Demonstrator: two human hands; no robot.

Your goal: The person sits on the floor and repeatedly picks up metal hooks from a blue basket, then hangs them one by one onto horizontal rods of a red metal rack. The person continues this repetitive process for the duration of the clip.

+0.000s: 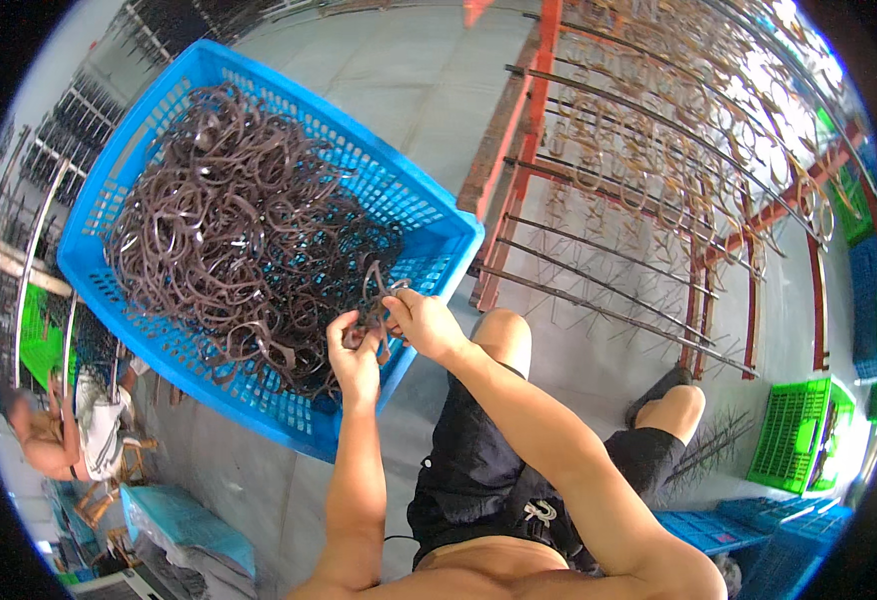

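A large blue plastic crate (273, 405) stands in front of me, heaped with glossy dark-brown curved bands (206, 210), many looped into one another. Over its near right corner, my right hand (425, 322) pinches a few brown bands (375, 281) between thumb and fingers. Just to the left, my left hand (356, 364) curls its fingers around the lower part of the same small bunch. The fingers partly hide where these bands are gripped.
To the right, a red metal rack (543, 90) carries dark rods hung with amber loops (633, 150); thin spikes stick out from the lower rods (603, 307). A green crate (787, 435) and blue crates (716, 529) lie at lower right. Another person (63, 435) sits at left.
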